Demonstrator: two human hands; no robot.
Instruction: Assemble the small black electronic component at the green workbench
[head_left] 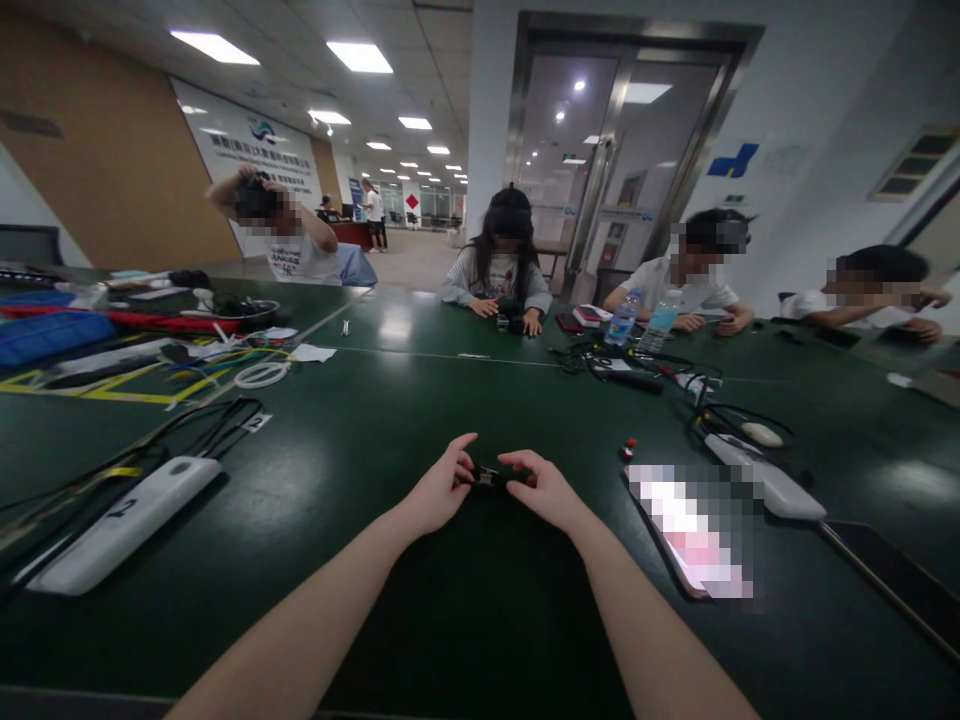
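Observation:
Over the dark green table (pixel 360 420), a small black object (pixel 489 479) with pale markings on its middle sits between my two hands. What kind of thing it is cannot be made out at this size. My left hand (pixel 441 487) is closed at its left end, with the index finger lifted up. At the right end, my right hand (pixel 546 490) has thumb and fingers curled around the object. The fingers hide both ends of it. To the right of my right hand lie a phone (pixel 675 530) with a lit, blurred screen and a tiny red-and-white item (pixel 628 450).
A white power bank-like device (pixel 127 525) with black cables lies at left, a similar one (pixel 765 480) at right. Another dark phone (pixel 892 580) is near the right edge. Cables, water bottles (pixel 622 318) and a blue tray (pixel 52 335) stand farther off. Several people sit opposite.

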